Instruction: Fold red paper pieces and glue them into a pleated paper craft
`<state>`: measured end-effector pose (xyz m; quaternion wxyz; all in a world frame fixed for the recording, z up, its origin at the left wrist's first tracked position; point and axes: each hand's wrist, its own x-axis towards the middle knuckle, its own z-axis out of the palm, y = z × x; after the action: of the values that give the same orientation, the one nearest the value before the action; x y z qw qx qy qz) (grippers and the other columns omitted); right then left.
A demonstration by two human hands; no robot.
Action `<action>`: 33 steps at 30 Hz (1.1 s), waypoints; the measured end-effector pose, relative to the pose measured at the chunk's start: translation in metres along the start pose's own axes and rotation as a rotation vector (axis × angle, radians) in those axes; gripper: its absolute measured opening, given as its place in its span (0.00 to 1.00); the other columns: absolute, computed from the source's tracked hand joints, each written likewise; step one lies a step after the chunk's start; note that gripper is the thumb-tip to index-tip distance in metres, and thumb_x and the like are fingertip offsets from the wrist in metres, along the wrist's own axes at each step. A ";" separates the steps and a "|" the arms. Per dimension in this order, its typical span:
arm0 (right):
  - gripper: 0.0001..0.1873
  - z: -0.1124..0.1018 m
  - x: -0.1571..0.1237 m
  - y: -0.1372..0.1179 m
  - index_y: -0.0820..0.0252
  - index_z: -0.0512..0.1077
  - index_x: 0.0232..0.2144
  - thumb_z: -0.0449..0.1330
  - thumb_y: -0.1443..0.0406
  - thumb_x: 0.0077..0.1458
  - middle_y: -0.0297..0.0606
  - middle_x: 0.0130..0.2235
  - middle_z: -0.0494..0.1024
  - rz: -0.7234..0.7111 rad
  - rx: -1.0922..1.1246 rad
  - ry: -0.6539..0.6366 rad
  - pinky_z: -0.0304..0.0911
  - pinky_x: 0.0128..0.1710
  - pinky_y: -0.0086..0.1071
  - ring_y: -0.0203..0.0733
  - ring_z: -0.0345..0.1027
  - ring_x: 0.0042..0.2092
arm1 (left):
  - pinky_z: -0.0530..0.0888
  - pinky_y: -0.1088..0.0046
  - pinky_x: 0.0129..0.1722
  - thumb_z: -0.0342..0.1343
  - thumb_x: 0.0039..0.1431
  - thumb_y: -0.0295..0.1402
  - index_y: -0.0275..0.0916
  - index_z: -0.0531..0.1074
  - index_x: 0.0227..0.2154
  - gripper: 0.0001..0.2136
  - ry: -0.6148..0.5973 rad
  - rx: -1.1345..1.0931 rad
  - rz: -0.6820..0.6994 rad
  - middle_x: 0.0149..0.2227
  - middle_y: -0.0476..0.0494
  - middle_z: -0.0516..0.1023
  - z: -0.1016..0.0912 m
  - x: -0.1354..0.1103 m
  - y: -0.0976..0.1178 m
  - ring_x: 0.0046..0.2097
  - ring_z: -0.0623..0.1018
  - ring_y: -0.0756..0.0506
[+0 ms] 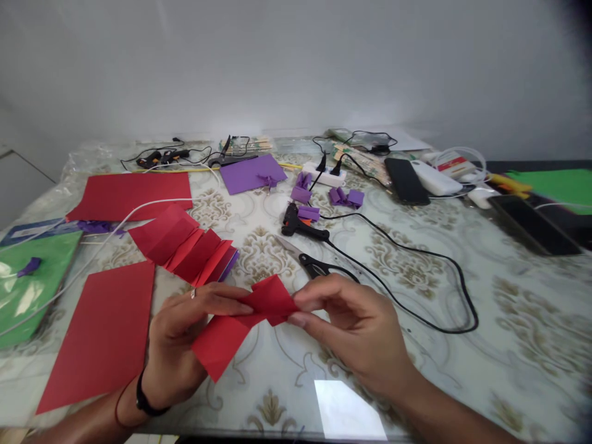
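Both my hands hold a folded piece of red paper (240, 324) just above the table's near edge. My left hand (185, 333) pinches its left side, thumb on top, with a ring on one finger and a black band at the wrist. My right hand (351, 327) pinches the pleated right end between thumb and fingers. A stack of accordion-folded red strips (185, 246) lies just beyond my left hand. Black-handled scissors (309, 262) lie right behind my right hand.
Flat red sheets (102, 333) (132, 194) lie at left, green paper (32, 283) at far left. A black glue gun (300, 225) with its cord (416, 265), purple folded pieces (345, 197), a purple sheet (252, 172), a power strip (326, 176) and phones (407, 179) fill the patterned table (462, 345).
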<state>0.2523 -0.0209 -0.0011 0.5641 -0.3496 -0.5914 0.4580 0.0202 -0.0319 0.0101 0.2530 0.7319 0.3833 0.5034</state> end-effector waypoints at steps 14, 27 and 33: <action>0.10 -0.003 0.003 0.000 0.50 0.84 0.34 0.76 0.68 0.50 0.29 0.34 0.88 0.211 0.018 0.033 0.75 0.33 0.20 0.32 0.80 0.31 | 0.85 0.77 0.44 0.69 0.62 0.27 0.44 0.83 0.39 0.06 0.085 -0.123 -0.117 0.45 0.49 0.89 0.005 -0.009 -0.009 0.43 0.88 0.47; 0.04 -0.003 0.005 -0.002 0.54 0.85 0.29 0.72 0.68 0.54 0.32 0.26 0.85 0.087 -0.135 0.052 0.74 0.27 0.25 0.36 0.79 0.26 | 0.86 0.75 0.41 0.70 0.61 0.28 0.45 0.83 0.38 0.05 0.101 -0.204 -0.212 0.44 0.48 0.89 0.006 -0.009 -0.008 0.39 0.88 0.46; 0.04 -0.004 0.003 -0.002 0.57 0.81 0.30 0.70 0.67 0.58 0.34 0.28 0.84 0.083 -0.092 0.041 0.76 0.28 0.26 0.37 0.79 0.27 | 0.87 0.70 0.39 0.68 0.63 0.28 0.45 0.86 0.38 0.05 0.100 -0.225 -0.240 0.42 0.46 0.88 0.006 -0.007 -0.011 0.38 0.88 0.44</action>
<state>0.2560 -0.0178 0.0016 0.5399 -0.4085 -0.5854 0.4460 0.0211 -0.0312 -0.0040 0.3723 0.6220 0.4214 0.5450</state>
